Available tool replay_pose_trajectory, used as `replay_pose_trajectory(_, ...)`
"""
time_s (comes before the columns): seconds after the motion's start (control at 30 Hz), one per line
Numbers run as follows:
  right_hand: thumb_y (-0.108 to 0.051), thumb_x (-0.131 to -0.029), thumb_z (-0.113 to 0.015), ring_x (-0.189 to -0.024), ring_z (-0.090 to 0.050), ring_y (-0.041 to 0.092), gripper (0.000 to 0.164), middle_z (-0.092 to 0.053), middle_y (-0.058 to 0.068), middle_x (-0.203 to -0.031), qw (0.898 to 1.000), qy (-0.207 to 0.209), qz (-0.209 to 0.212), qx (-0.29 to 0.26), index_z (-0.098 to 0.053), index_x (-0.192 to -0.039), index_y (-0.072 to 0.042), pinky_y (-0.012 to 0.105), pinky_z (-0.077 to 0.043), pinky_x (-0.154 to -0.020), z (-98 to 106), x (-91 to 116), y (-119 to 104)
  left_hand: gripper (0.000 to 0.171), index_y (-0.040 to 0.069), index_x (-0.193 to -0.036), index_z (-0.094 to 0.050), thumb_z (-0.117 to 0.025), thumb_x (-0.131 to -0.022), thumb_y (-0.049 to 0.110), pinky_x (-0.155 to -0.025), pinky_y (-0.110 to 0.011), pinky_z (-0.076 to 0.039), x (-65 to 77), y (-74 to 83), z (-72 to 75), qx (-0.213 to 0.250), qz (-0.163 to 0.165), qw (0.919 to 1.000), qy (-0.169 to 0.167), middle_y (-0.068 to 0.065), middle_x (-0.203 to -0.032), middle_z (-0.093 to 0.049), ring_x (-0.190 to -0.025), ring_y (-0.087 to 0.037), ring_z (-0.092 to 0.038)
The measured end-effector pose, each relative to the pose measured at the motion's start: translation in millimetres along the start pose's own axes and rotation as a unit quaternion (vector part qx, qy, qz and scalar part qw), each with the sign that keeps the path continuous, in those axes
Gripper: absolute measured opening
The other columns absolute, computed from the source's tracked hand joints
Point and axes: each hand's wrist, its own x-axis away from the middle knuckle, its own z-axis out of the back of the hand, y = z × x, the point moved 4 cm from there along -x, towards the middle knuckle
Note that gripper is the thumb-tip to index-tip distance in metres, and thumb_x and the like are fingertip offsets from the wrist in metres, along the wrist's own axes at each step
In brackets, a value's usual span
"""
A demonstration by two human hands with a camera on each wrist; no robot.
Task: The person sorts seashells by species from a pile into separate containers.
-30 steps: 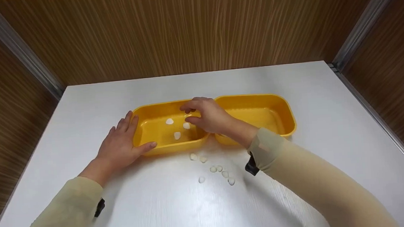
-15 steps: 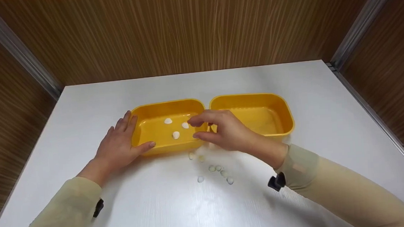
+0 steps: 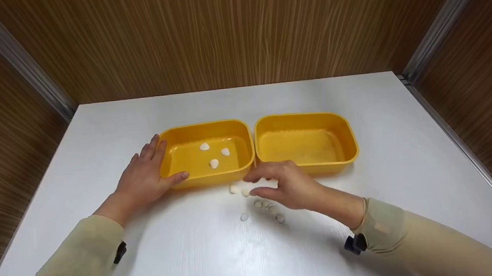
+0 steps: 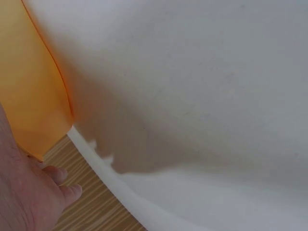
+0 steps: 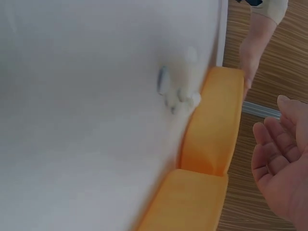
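Observation:
In the head view, my left hand [image 3: 144,178] rests against the left end of a yellow plastic tray [image 3: 210,179], with its thumb over the front rim and fingers along the side. Three small white rounded pieces [image 3: 214,163] lie inside that tray. My right hand [image 3: 289,184] hovers in front of the trays, thumb and fingers apart and nothing between them. Just below and beside its fingertips, several similar white pieces [image 3: 273,209] are scattered on the table. The right wrist view shows the right hand [image 5: 284,159] with loosely bent fingers and no piece in it.
A second yellow tray [image 3: 312,168] stands close beside the first, on the right, with no pieces visible inside. Both sit on a white table [image 3: 193,252]. Wood-grain panels [image 3: 239,36] enclose the table at the back and sides.
My right hand has moved from over the left tray back toward the front and right, down near the loose pieces. My left hand stays on the tray. The right tray has shifted slightly left.

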Motion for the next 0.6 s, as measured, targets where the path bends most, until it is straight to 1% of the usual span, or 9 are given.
replay_pose_trajectory(0.07, -0.009, -0.094, -0.083, -0.101, -0.075, 0.022, 0.026, -0.079, 0.005, -0.114, 1.0, -0.009, -0.013, 0.005, -0.078, -0.119, -0.006, 0.043, -0.062, -0.078, -3.7, 5.9, 3.2, 0.118, 0.001, -0.169, -0.009, -0.045, -0.094, 0.085, -0.127, -0.065, -0.011, 0.0, 0.2, 0.1, 0.0, 0.0, 1.0, -0.001, -0.019, -0.177, -0.002, -0.159, -0.047, -0.015)
replay_pose_trajectory(0.17, -0.009, -0.094, -0.083, -0.101, -0.075, 0.023, 0.027, -0.079, 0.006, -0.114, 0.999, -0.023, -0.034, 0.013, -0.078, -0.119, -0.005, 0.041, -0.061, -0.078, -9.0, 12.4, 9.3, 0.118, 0.001, -0.169, -0.009, -0.045, -0.095, 0.085, -0.127, -0.065, -0.011, -0.2, 0.3, -0.1, -0.001, 0.0, 1.0, -0.002, -0.019, -0.177, -0.002, -0.159, -0.047, -0.014)
replay_pose_trajectory(0.27, -0.009, -0.093, -0.083, -0.102, -0.074, 0.025, 0.028, -0.079, 0.007, -0.113, 0.998, -0.038, -0.048, 0.015, -0.078, -0.12, -0.004, 0.041, -0.061, -0.082, -14.6, 16.2, 14.9, 0.118, 0.002, -0.17, -0.008, -0.044, -0.094, 0.085, -0.127, -0.065, -0.01, -0.2, 0.3, -0.1, -0.001, 0.002, 1.0, -0.005, -0.018, -0.177, -0.001, -0.16, -0.047, -0.014)
replay_pose_trajectory(0.37, -0.009, -0.094, -0.083, -0.103, -0.074, 0.026, 0.029, -0.079, 0.006, -0.117, 0.996, -0.057, -0.067, 0.013, -0.078, -0.122, -0.004, 0.041, -0.061, -0.085, -19.7, 18.1, 20.2, 0.118, 0.002, -0.17, -0.008, -0.044, -0.094, 0.085, -0.127, -0.064, -0.01, 0.4, 0.5, 0.7, 0.0, 0.006, 1.0, -0.008, -0.018, -0.177, -0.001, -0.16, -0.046, -0.013)
replay_pose_trajectory(0.5, -0.01, -0.094, -0.083, -0.106, -0.074, 0.024, 0.032, -0.078, 0.004, -0.121, 0.992, -0.077, -0.099, 0.007, -0.077, -0.125, -0.004, 0.04, -0.061, -0.09, -24.8, 19.1, 26.6, 0.118, 0.003, -0.17, -0.007, -0.044, -0.094, 0.085, -0.128, -0.064, -0.009, 0.6, 0.4, 1.0, 0.002, 0.008, 0.9999, -0.011, -0.017, -0.178, 0.0, -0.16, -0.046, -0.013)
replay_pose_trajectory(0.6, -0.011, -0.094, -0.083, -0.111, -0.072, 0.021, 0.033, -0.077, 0.003, -0.123, 0.989, -0.084, -0.119, 0.009, -0.077, -0.126, -0.005, 0.039, -0.059, -0.096, -27.0, 19.2, 29.7, 0.118, 0.003, -0.17, -0.007, -0.044, -0.094, 0.086, -0.128, -0.064, -0.009, 0.2, 0.2, 0.8, 0.002, 0.008, 0.9999, -0.01, -0.017, -0.178, 0.0, -0.16, -0.046, -0.013)
